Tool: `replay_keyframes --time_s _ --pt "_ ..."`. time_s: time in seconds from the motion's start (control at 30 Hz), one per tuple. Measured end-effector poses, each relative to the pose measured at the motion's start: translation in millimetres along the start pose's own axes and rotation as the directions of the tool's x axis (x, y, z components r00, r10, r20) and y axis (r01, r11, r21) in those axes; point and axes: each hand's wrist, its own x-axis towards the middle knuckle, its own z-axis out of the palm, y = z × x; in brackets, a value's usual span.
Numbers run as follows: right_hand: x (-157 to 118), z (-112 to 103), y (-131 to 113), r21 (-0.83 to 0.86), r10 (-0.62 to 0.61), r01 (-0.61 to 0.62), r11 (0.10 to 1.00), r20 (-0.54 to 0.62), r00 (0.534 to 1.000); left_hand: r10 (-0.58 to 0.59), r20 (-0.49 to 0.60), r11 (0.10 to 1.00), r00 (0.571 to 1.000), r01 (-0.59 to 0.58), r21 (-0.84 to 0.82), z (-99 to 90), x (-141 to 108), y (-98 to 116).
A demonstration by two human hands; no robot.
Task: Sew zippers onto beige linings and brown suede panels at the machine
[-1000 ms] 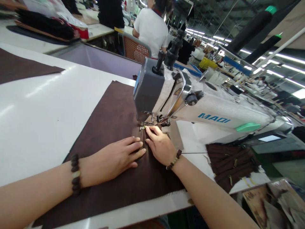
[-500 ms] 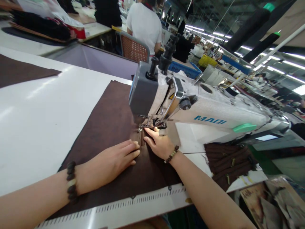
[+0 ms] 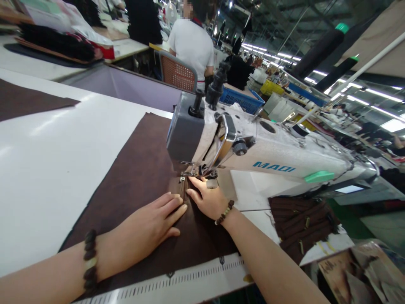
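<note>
1. We have the brown fabric point(image 3: 136, 164) flat on the white table point(image 3: 60, 169), its middle under the presser foot point(image 3: 182, 179) of the sewing machine point(image 3: 243, 156); the broad support probably saves it from sagging or creasing.
2. Our left hand point(image 3: 142, 232) is open, palm down, resting on the fabric on the near left of the foot. It grips nothing; we judge that this light, wide pressure steadies the cloth.
3. Our right hand point(image 3: 211, 202) is open too, thumb apart from forefinger, its fingertips on the fabric just right of the foot. That closeness seems meant for fine guidance, and calls for care near the needle area.
4. Between our hands, a narrow ridged strip point(image 3: 185, 193) runs from the foot towards us, likely lined up straight with it; its finer detail is too small to tell.
5. Along the near edge, the ruler markings point(image 3: 190, 274) lie in easy sight, perhaps for measuring.
6. The pile of brown pieces point(image 3: 297, 223) sits to the right, beyond our right forearm, where it does not crowd our hands.
</note>
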Motion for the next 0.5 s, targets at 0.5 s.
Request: replay_keyframes --time_s 0.5 --pt "19.8 -2.1 6.7 0.006 0.047 -0.048 0.999 0.047 0.998 -0.028 -0.001 0.993 1.000 0.027 -0.113 1.2 11.6 -19.8"
